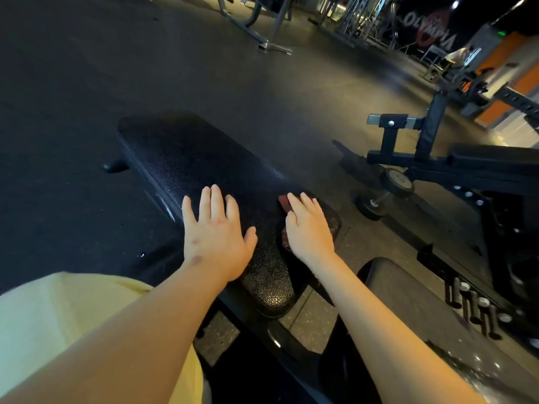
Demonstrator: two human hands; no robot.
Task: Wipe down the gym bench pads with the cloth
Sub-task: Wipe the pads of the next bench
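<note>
A long black textured bench pad (186, 158) runs from the middle of the view toward the upper left. My left hand (217, 234) lies flat on its near part, fingers spread, holding nothing. My right hand (307, 228) presses flat on a dark reddish cloth (284, 202) at the pad's right edge; only bits of the cloth show beyond the fingers and under the palm. A smaller black pad (408, 298) lies below my right forearm.
A second black bench frame (431, 158) with a roller stands to the right, a dumbbell (382, 193) on the floor beside it. Several weight pegs (472, 307) sit at lower right. Grey machine frames (262, 30) stand far back on the dark rubber floor.
</note>
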